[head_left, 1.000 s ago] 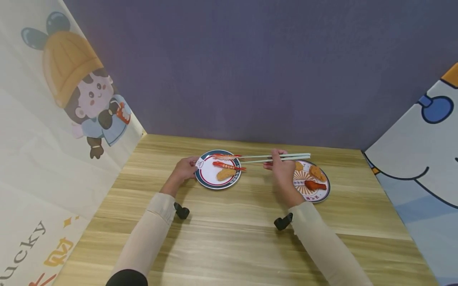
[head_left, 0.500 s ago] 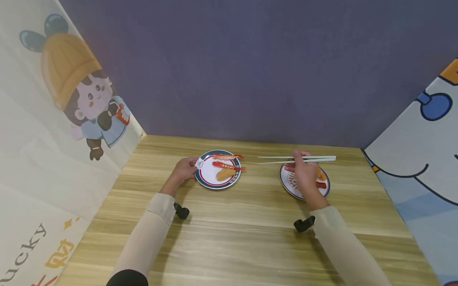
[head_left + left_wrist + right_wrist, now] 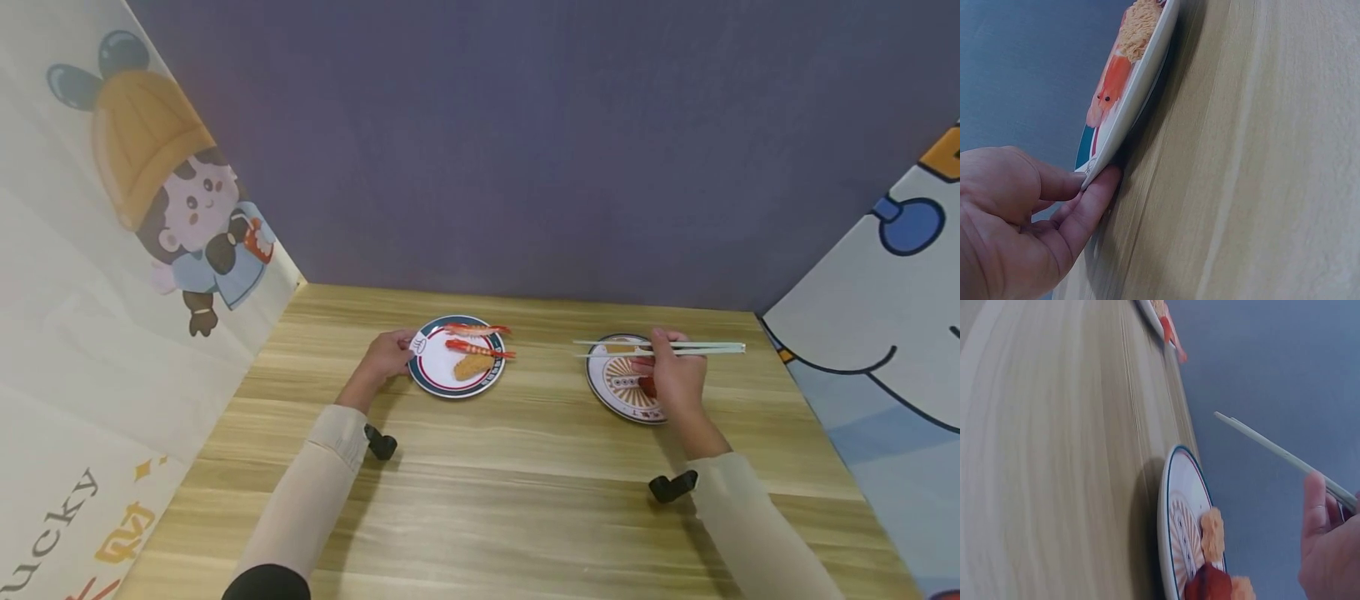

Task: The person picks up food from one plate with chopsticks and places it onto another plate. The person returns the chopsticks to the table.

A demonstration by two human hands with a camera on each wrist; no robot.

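My left hand (image 3: 400, 345) pinches the near-left rim of a blue-rimmed plate (image 3: 431, 385), thumb on top and a finger beneath (image 3: 1094, 200). On that plate (image 3: 1135, 100) lie two red shrimps (image 3: 477, 330) (image 3: 480, 349) and a breaded piece (image 3: 471, 366). My right hand (image 3: 670, 372) grips a pair of pale chopsticks (image 3: 712, 348), held level over a second patterned plate (image 3: 609, 385). Nothing sits between the chopstick tips. The second plate (image 3: 1168, 537) carries breaded pieces (image 3: 1212, 534) and a red drumstick (image 3: 1209, 585), partly hidden by my hand in the head view.
The wooden table (image 3: 495, 483) is boxed in by a purple back wall (image 3: 525, 150) and cartoon-printed panels at left (image 3: 112, 250) and right (image 3: 877, 350). Black wrist-camera mounts (image 3: 381, 443) (image 3: 672, 486) sit under both sleeves.
My right hand carried the chopsticks rightward, away from the shrimp on the left plate, to above the right plate. The left hand and its plate stayed put.
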